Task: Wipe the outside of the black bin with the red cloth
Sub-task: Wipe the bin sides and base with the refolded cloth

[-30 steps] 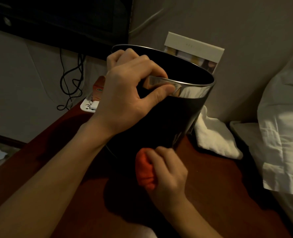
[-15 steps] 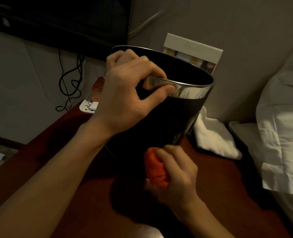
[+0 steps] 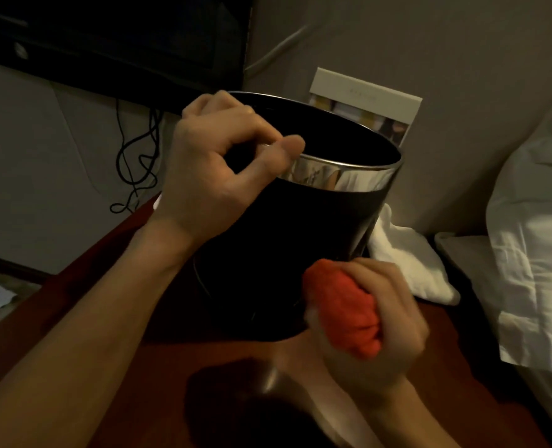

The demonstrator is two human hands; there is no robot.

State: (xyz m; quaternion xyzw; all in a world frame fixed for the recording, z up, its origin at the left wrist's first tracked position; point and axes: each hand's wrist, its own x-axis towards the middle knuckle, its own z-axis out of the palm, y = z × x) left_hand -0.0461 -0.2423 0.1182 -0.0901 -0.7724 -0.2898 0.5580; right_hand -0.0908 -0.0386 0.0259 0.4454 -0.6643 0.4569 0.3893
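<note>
Right hand (image 3: 374, 321), clutching red cloth (image 3: 345, 305), slid rightward; left hand (image 3: 216, 169) still pinches bin (image 3: 287, 234) rim.

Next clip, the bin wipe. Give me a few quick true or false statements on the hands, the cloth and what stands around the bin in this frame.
1. The left hand grips the bin at its shiny rim. True.
2. The red cloth lies flat on the table. False: it is bunched up in the right hand, low beside the bin.
3. The bin lies on its side. False: it stands upright on the reddish table.
4. A white towel lies on the table to the right of the bin. True.
5. A lid covers the bin. False: its mouth is open.
</note>
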